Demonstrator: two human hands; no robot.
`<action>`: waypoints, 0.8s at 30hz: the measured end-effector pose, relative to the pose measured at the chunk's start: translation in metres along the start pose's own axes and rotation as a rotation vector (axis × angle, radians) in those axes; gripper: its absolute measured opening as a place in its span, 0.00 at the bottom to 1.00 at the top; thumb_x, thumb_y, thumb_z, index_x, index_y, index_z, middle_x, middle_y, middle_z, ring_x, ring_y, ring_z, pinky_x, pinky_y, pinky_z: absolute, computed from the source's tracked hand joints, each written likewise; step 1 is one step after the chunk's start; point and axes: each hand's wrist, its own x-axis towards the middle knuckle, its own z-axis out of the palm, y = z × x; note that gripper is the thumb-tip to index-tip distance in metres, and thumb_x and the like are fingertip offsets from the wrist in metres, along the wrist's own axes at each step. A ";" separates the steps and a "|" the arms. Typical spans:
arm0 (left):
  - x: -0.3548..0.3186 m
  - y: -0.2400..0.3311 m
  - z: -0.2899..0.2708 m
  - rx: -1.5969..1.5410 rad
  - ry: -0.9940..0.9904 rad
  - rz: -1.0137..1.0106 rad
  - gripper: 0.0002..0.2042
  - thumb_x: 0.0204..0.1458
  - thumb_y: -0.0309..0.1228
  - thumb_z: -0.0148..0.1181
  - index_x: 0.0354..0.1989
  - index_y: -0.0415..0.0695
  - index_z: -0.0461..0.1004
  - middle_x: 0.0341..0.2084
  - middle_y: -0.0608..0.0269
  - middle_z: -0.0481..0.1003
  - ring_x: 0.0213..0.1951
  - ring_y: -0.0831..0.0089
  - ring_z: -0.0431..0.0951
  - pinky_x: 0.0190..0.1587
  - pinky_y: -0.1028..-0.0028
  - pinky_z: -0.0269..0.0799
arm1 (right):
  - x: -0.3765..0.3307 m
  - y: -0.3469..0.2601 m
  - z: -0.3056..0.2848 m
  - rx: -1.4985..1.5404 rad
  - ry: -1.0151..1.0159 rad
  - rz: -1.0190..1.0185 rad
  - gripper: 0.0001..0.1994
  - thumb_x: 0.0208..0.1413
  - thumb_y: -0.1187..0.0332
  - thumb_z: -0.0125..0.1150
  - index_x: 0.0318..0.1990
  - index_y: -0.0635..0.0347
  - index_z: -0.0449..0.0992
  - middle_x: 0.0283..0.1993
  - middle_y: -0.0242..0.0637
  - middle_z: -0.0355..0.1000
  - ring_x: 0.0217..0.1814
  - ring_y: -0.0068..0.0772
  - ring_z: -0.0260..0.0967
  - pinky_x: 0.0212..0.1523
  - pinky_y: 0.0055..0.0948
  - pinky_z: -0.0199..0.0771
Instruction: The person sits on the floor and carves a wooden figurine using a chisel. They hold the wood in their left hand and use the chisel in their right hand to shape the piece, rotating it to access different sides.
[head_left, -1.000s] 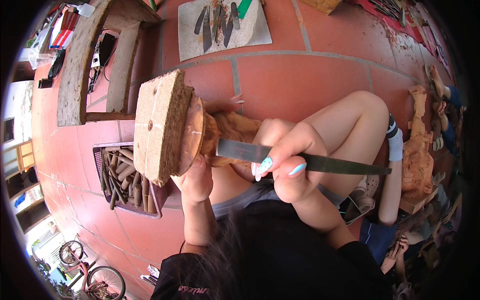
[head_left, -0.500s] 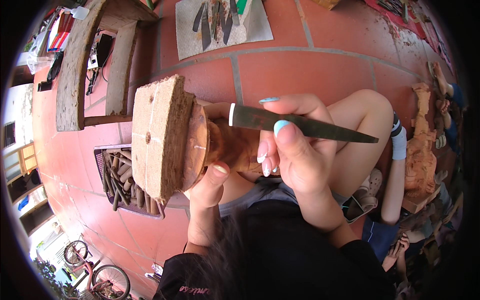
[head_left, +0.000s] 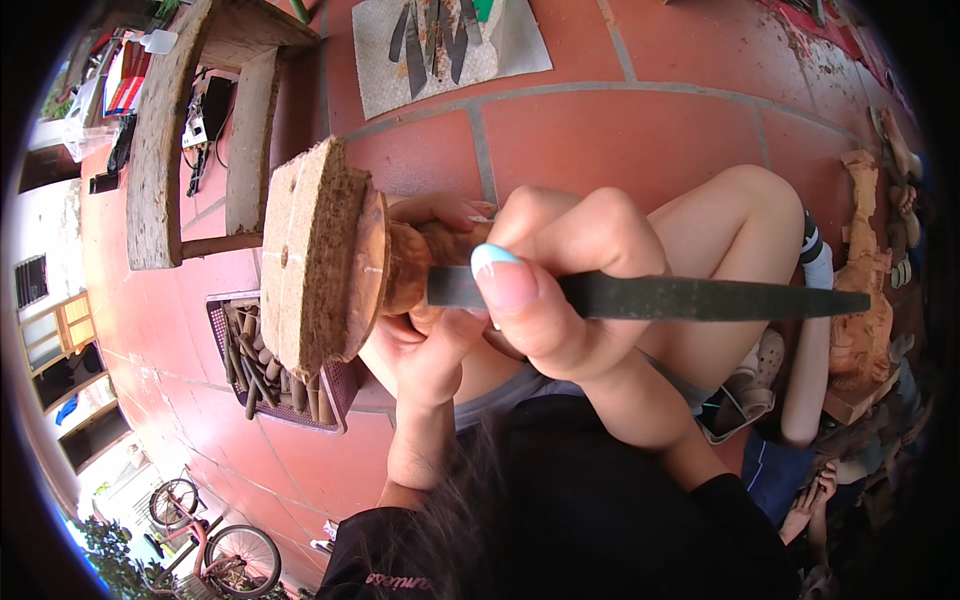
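Note:
A wooden carving (head_left: 330, 255) with a rough round base lies sideways over my lap, base pointing left. My left hand (head_left: 425, 350) cups it from below and grips the carved part just right of the base. My right hand (head_left: 560, 280) is closed around a long dark metal file (head_left: 690, 297), thumb pressed on its flat face. The file's left tip rests against the carved wood next to the base; its other end reaches far to the right over my bare knee (head_left: 745, 215).
A basket of wooden-handled tools (head_left: 265, 375) sits on the red tile floor at lower left. A cloth with several chisels (head_left: 450, 40) lies at top. A wooden stool (head_left: 190, 130) stands upper left. Another carved figure (head_left: 865, 300) stands at right. Bicycles (head_left: 215, 545) are at lower left.
My right hand has slid the file lower and to the left along the carving, and the carving has tilted slightly. The left hand keeps its grip.

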 end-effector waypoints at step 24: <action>-0.004 0.001 0.000 0.021 -0.034 0.035 0.24 0.43 0.35 0.68 0.47 0.35 0.69 0.42 0.56 0.73 0.46 0.70 0.74 0.50 0.70 0.70 | 0.003 0.004 -0.005 -0.153 -0.149 -0.167 0.08 0.59 0.76 0.54 0.33 0.66 0.59 0.22 0.42 0.68 0.18 0.18 0.58 0.17 0.23 0.61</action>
